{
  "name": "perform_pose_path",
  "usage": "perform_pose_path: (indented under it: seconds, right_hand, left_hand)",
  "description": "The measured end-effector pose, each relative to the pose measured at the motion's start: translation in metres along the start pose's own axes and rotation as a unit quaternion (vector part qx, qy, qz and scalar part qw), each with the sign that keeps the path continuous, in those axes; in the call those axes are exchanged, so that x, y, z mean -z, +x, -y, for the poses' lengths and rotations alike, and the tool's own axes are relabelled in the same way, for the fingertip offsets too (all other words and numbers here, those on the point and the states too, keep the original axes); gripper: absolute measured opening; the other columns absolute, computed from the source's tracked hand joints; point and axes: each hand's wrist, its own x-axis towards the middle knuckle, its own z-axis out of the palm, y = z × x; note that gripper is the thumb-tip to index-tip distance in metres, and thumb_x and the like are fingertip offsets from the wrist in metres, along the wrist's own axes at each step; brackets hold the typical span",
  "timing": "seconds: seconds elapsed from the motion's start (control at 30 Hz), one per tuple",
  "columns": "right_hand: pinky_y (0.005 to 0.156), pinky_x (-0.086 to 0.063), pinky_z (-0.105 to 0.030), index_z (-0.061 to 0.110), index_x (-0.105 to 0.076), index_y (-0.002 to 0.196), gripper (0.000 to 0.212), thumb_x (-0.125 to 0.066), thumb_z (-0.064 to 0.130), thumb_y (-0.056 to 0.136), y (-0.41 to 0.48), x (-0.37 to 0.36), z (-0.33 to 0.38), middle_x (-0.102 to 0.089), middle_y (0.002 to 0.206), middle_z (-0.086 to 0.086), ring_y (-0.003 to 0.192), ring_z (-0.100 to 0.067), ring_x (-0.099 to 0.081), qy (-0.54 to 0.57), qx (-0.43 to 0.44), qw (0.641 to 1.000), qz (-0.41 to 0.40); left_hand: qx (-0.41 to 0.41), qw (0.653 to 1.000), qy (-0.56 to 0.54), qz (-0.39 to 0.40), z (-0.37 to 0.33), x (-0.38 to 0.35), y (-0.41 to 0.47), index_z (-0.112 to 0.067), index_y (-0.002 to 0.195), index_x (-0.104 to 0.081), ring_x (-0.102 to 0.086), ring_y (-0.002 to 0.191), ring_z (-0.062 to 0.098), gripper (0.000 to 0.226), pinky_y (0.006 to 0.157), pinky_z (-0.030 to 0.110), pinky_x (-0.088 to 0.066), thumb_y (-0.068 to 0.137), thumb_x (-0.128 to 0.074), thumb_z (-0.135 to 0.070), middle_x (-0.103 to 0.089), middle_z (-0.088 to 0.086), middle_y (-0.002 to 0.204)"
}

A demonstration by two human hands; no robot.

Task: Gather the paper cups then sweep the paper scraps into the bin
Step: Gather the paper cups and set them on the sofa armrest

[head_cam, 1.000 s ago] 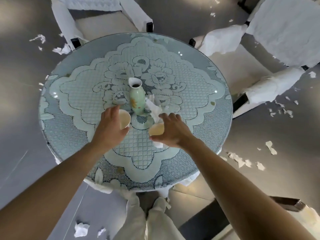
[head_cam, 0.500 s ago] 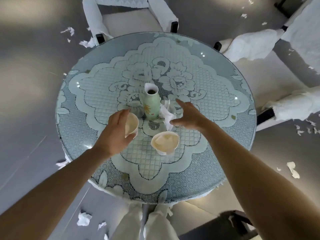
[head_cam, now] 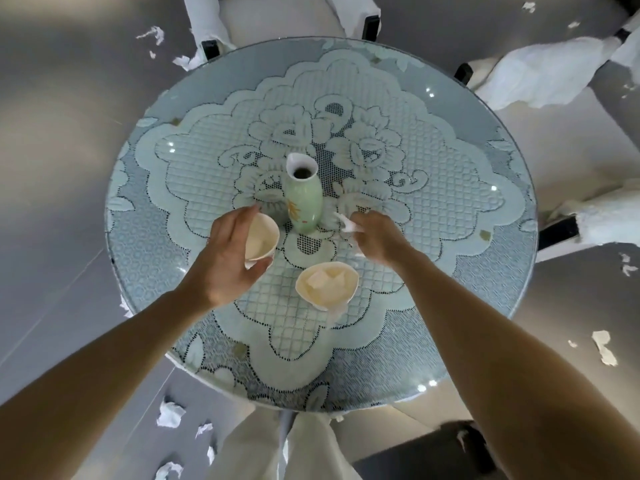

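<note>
**On the table: right hand has the scrap now**

Just right of the vase [head_cam: 303,202], the right hand [head_cam: 375,239] now has its fingers curled round the white scrap [head_cam: 346,224]. Half a second back those fingers were stretched out, only reaching for it, and a second back that hand was on the free cup [head_cam: 327,284]. That cup now sits by itself near of the vase, between the two wrists, with paper in it and neither hand touching it.

No real change for the left hand [head_cam: 225,261]: fingers and thumb still wrapped round the other cup [head_cam: 261,237], just left of the vase. Can't tell if that cup is off the table [head_cam: 467,271].

Room-wise, bare lace cloth covers the whole far half and both sides. The free cup is well in from the near rim. On the ground, floor scraps [head_cam: 169,414] lie near left, with more far left and a strip at right. The chairs [head_cam: 540,74] crowd the far and right rims.
</note>
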Motion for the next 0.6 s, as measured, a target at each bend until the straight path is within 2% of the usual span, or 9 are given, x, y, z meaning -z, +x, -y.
perform_pose_path:
  seconds: [0.07,0.13,0.23,0.3,0.33,0.37,0.4,0.5,0.6]
  right_hand:
    - [0.055,-0.043,-0.019,0.004,-0.051,0.128,0.030,-0.043,0.013,0.101,-0.009,0.008,-0.009,-0.057,0.099,-0.009,0.070,-0.012,-0.053,0.120,-0.082,0.989,-0.029]
    - [0.056,-0.047,-0.026,-0.001,-0.049,0.123,0.029,-0.039,0.013,0.101,-0.015,0.020,-0.019,-0.057,0.096,-0.010,0.072,-0.016,-0.053,0.236,-0.167,0.954,-0.080]
    - [0.048,-0.048,-0.014,-0.004,-0.056,0.101,0.012,-0.048,0.003,0.095,-0.028,0.034,-0.032,-0.059,0.094,-0.011,0.080,-0.019,-0.059,0.349,-0.238,0.897,-0.132]
    - [0.060,-0.056,-0.017,0.000,-0.059,0.075,0.010,-0.059,-0.001,0.085,-0.035,0.034,-0.036,-0.064,0.091,-0.013,0.082,-0.022,-0.064,0.354,-0.254,0.888,-0.148]
    - [0.073,-0.059,-0.028,0.001,-0.060,0.072,0.011,-0.064,0.001,0.082,-0.036,0.030,-0.037,-0.067,0.093,-0.016,0.087,-0.026,-0.067,0.349,-0.264,0.886,-0.152]
    - [0.081,-0.058,-0.038,0.001,-0.063,0.075,0.008,-0.067,0.005,0.082,-0.037,0.027,-0.037,-0.069,0.096,-0.018,0.091,-0.028,-0.067,0.326,-0.269,0.893,-0.155]
    - [0.082,-0.057,-0.040,0.000,-0.067,0.083,0.010,-0.068,0.010,0.083,-0.038,0.023,-0.035,-0.070,0.098,-0.017,0.092,-0.028,-0.067,0.285,-0.265,0.908,-0.158]
    - [0.090,-0.052,-0.038,0.002,-0.070,0.110,0.030,-0.072,0.012,0.082,-0.041,0.008,-0.028,-0.067,0.112,-0.017,0.099,-0.029,-0.064,0.171,-0.232,0.942,-0.173]
    - [0.097,-0.048,-0.033,0.010,-0.070,0.114,0.030,-0.070,0.008,0.083,-0.040,-0.004,-0.023,-0.058,0.125,-0.014,0.103,-0.027,-0.062,0.145,-0.217,0.952,-0.162]
  left_hand:
    - [-0.003,1.000,-0.002,0.007,-0.003,-0.001,0.003,0.003,0.144,-0.032,-0.039,0.127,0.038,0.087,0.096,0.041,-0.039,0.074,-0.081,-0.014,-0.040,0.024,0.138]
    - [-0.005,1.000,-0.002,0.016,-0.005,-0.001,0.005,0.003,0.144,-0.032,-0.039,0.128,0.038,0.086,0.096,0.042,-0.040,0.075,-0.081,-0.016,-0.040,0.024,0.139]
    - [0.001,1.000,-0.011,0.020,-0.006,0.000,0.004,-0.001,0.146,-0.029,-0.034,0.131,0.034,0.085,0.099,0.043,-0.038,0.079,-0.077,-0.021,-0.036,0.020,0.143]
    - [0.012,1.000,-0.022,0.017,-0.004,0.000,0.003,-0.005,0.147,-0.028,-0.029,0.134,0.029,0.083,0.101,0.043,-0.037,0.081,-0.075,-0.024,-0.033,0.015,0.146]
    - [0.015,0.999,-0.024,0.016,-0.003,0.001,0.003,-0.007,0.148,-0.027,-0.028,0.134,0.027,0.083,0.101,0.043,-0.038,0.082,-0.074,-0.025,-0.031,0.013,0.147]
    - [0.016,0.999,-0.024,0.017,-0.003,0.001,0.003,-0.007,0.148,-0.027,-0.027,0.134,0.026,0.083,0.101,0.043,-0.038,0.082,-0.074,-0.025,-0.030,0.012,0.147]
    - [0.014,0.999,-0.024,0.020,-0.002,0.001,0.004,-0.007,0.148,-0.027,-0.027,0.134,0.025,0.083,0.101,0.042,-0.038,0.082,-0.074,-0.025,-0.030,0.011,0.148]
    - [-0.003,0.999,-0.021,0.031,0.001,0.001,0.006,-0.005,0.147,-0.028,-0.027,0.135,0.026,0.083,0.101,0.041,-0.038,0.082,-0.075,-0.024,-0.030,0.013,0.147]
    - [-0.018,0.999,-0.021,0.031,0.006,0.002,0.008,-0.004,0.146,-0.029,-0.028,0.134,0.027,0.083,0.098,0.038,-0.039,0.081,-0.075,-0.025,-0.032,0.012,0.147]
